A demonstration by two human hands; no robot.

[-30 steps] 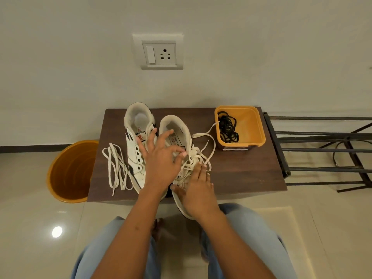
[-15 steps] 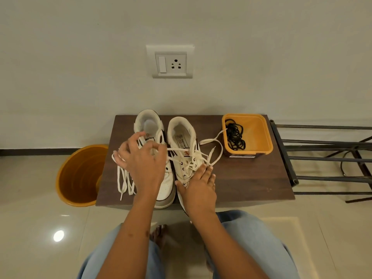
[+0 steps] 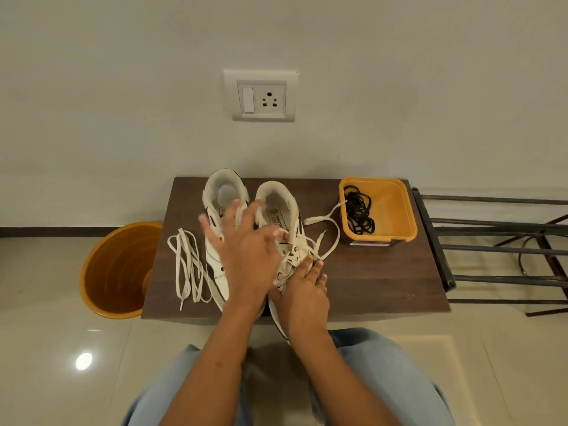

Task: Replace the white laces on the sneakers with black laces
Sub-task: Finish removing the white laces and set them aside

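Two white sneakers stand side by side on a dark brown table (image 3: 384, 281). The left sneaker (image 3: 224, 192) has bare eyelets. On the right sneaker (image 3: 279, 204) a loosened white lace (image 3: 325, 241) trails toward the tub. My left hand (image 3: 242, 250) hovers over both shoes, blurred, fingers spread, its thumb by the right sneaker's upper eyelets. With straight fingers, my right hand (image 3: 304, 290) presses flat on that sneaker's toe. A removed white lace (image 3: 187, 269) lies at the table's left. Black laces (image 3: 359, 210) sit coiled in an orange tub (image 3: 396, 216).
An orange bin (image 3: 116, 272) stands on the floor left of the table. A dark metal rack (image 3: 491, 241) adjoins the table's right edge. A wall socket (image 3: 261, 96) is on the wall above. My knees are below the table's front edge.
My left hand had pulled a lace strand out to the left; it has now swung back right over the right sneaker's eyelets. My right hand stays pressed on the toe.
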